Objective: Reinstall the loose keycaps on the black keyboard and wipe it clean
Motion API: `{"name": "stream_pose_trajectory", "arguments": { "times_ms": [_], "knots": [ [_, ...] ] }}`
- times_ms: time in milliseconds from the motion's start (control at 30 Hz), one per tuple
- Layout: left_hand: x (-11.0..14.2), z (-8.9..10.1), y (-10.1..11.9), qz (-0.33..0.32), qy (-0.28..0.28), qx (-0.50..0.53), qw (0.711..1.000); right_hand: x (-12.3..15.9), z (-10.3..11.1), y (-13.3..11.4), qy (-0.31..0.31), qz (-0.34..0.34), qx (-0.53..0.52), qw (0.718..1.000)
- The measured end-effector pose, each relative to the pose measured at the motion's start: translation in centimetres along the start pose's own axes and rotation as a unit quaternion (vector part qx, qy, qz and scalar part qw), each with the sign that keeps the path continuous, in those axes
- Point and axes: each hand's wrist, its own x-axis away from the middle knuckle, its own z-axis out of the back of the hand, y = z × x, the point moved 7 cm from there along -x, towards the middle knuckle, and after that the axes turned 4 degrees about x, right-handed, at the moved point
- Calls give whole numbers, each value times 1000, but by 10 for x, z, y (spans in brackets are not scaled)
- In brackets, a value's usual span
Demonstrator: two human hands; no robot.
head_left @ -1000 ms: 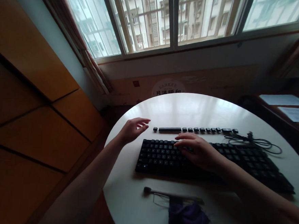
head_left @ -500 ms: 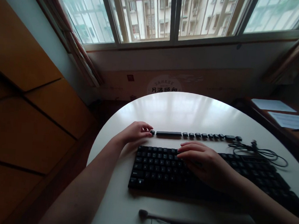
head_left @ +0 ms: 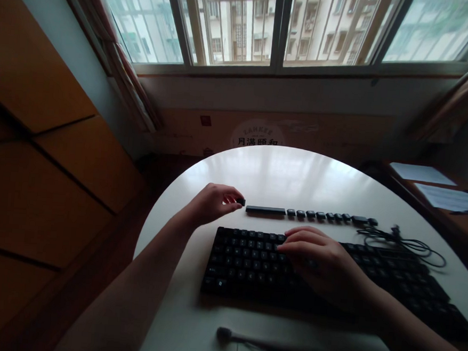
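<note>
A black keyboard lies across the round white table. Behind it runs a row of loose black keycaps, with a long bar-shaped one at its left end. My left hand pinches a small black keycap at the left end of that row, lifted slightly off the table. My right hand rests flat on the middle of the keyboard, fingers stretched over the keys.
A coiled black cable lies at the keyboard's far right. A thin tool with a dark tip sits at the near table edge. Orange wooden panels stand on the left, a window behind, papers on a side desk.
My left hand moved from mid-air down to the row's left end, closed on the small keycap and raised it a little. My right hand stayed on the keyboard.
</note>
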Motion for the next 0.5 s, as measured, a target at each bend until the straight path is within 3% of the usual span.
{"name": "stream_pose_trajectory", "arguments": {
  "times_ms": [133,200,333,500],
  "knots": [
    [12,-22,61,-74,-68,100,990,3,4,-4,44,3,13,999],
    [16,-35,80,-101,-91,120,983,4,8,-5,69,-5,23,997],
    [18,-53,84,-70,-114,167,977,4,12,-4,92,-24,31,995],
    [20,-63,81,-60,-149,200,967,4,8,-1,72,-30,31,996]
  ]
}}
